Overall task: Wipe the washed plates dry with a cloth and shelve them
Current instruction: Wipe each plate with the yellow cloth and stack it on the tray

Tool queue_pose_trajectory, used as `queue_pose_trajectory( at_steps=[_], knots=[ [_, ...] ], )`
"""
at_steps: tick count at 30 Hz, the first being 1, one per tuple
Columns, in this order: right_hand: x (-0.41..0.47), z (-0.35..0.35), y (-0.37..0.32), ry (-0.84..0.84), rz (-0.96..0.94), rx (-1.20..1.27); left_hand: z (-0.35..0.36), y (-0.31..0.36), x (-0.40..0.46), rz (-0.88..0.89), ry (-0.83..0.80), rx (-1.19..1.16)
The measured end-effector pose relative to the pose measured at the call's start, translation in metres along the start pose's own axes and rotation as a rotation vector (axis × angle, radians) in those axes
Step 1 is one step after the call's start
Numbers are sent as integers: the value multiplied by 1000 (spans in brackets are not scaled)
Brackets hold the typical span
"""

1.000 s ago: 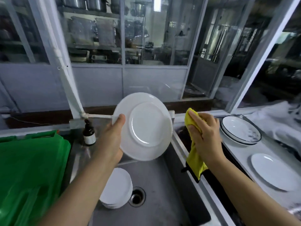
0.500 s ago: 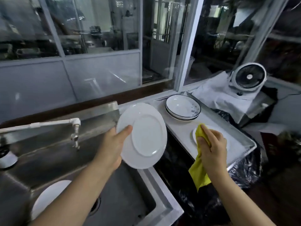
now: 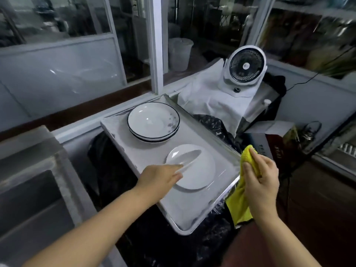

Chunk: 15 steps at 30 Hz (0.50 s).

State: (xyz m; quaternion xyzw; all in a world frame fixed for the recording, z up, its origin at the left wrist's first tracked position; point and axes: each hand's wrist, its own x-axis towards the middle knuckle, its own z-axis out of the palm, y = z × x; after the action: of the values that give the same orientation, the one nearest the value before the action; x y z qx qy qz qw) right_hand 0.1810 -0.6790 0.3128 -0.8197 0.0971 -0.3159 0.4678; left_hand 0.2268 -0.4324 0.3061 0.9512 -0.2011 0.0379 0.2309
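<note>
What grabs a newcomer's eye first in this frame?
The bright yellow cloth gripped in the right hand at the tray's right edge stands out most. Next, the left hand holds a white plate tilted over another white plate lying on the metal tray. Behind them sit stacked dark-rimmed plates and, farther back right, a white fan.

Two bare forearms (no sleeves in view), left grip point(image 3: 160, 178), right grip point(image 3: 260, 178)

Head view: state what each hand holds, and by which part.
Left hand pinches the plain white round plate by its near rim, tilted over another white plate. Right hand grips the yellow cloth at its bunched upper end.
</note>
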Motion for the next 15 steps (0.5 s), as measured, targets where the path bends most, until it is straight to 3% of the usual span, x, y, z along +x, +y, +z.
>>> queue_pose_trajectory(
  at_steps=[6,15],
  knots=[
    [13,3,32,-7,64,6,73,-13,51,430,15,341],
    [20,13,58,-24,131,-4,120,-27,68,609,149,446]
  ],
)
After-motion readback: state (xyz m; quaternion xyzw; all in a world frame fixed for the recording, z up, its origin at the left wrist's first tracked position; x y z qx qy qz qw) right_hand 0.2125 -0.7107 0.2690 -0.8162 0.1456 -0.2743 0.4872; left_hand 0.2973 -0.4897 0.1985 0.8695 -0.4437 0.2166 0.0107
